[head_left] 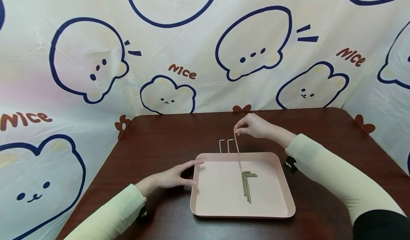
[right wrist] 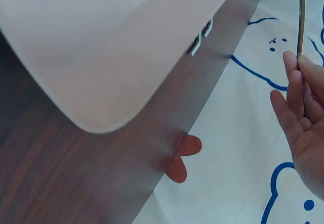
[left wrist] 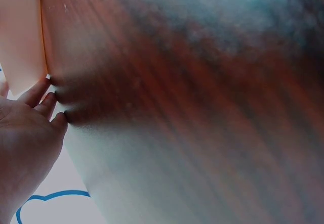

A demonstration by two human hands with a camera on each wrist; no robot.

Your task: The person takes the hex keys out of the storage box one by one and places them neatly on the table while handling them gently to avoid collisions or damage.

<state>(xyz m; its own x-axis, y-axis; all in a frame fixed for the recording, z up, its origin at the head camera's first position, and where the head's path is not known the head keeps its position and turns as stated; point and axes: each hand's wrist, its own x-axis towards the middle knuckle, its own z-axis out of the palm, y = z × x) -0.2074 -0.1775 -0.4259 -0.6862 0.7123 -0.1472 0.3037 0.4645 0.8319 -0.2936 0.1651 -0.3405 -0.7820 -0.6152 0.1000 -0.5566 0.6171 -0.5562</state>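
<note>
Pink and shallow, a rectangular tray (head_left: 217, 186) sat before us on a dark reddish-brown table (head_left: 160, 137). Above its far rim, our right hand (head_left: 251, 125) pinched one brass-coloured hex key (head_left: 236, 143) between thumb and fingertips; from there the key slanted down toward the rim, and we could not tell whether its lower end touched. Our left hand (head_left: 171, 177) lay at the tray's left edge, thumb and index finger spread apart and touching the rim.

Inside the tray, right of its middle, three more brass-coloured hex keys (head_left: 246, 187) lay nested side by side, long arms pointing toward us and short arms to the right. Just beyond the far rim, two silver hex keys (head_left: 220, 147) lay side by side on the table. We wore pale sleeves (head_left: 317, 161). Behind the table hung a cream cloth (head_left: 205, 44) printed with blue-outlined bears and the word "Nice".
</note>
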